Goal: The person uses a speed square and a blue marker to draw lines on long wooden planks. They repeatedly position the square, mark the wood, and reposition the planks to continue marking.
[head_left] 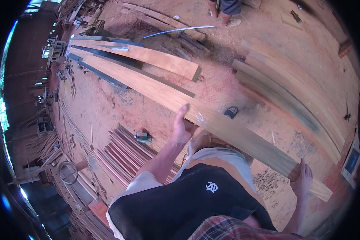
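A long wooden plank (232, 124) runs slantwise across the view in front of my body, from the far left down to the near right. My left hand (183, 127) grips its near edge around the middle, thumb up on the face and fingers underneath, partly hidden. At the near right end, my right hand (302, 179) is closed around the plank. The far end lies over a dark machine bed (104, 75). Beside it, a second thick plank (160, 61) rests on the same support.
Several long boards (296, 92) lie stacked at the right. Reddish wood strips (126, 150) lie at the left near a small green machine (143, 137). Another person's legs (226, 12) show at the top. A sandalled foot (231, 112) stands beyond the plank. Sawdust covers the floor.
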{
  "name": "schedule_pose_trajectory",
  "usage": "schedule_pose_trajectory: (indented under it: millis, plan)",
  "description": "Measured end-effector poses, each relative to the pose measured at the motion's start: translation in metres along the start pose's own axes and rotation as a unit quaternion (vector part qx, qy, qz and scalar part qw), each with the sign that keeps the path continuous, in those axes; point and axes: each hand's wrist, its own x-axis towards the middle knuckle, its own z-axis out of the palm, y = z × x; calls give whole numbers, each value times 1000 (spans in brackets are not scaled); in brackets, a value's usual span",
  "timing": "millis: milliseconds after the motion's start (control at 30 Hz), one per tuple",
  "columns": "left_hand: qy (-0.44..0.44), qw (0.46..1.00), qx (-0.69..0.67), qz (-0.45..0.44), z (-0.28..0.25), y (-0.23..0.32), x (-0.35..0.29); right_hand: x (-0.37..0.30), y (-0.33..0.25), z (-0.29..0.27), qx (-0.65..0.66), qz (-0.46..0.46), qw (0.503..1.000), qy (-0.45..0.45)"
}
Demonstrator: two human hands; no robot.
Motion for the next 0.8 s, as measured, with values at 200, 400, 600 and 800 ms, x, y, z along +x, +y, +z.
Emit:
schedule_pose_trajectory:
  millis: [200,400,600,800]
  plan:
    - [6,999,-32,-26,29,-94,-27,-18,101,18,-12,-11,1000,-9]
    - [17,1000,-19,-9,63,-201,-76,-63,206,60,18,-23,999,22]
    - [-54,999,-1,4,116,-272,-151,-141,295,91,8,-4,997,73]
    - [-89,994,64,12,170,-301,-179,-189,342,119,31,23,986,160]
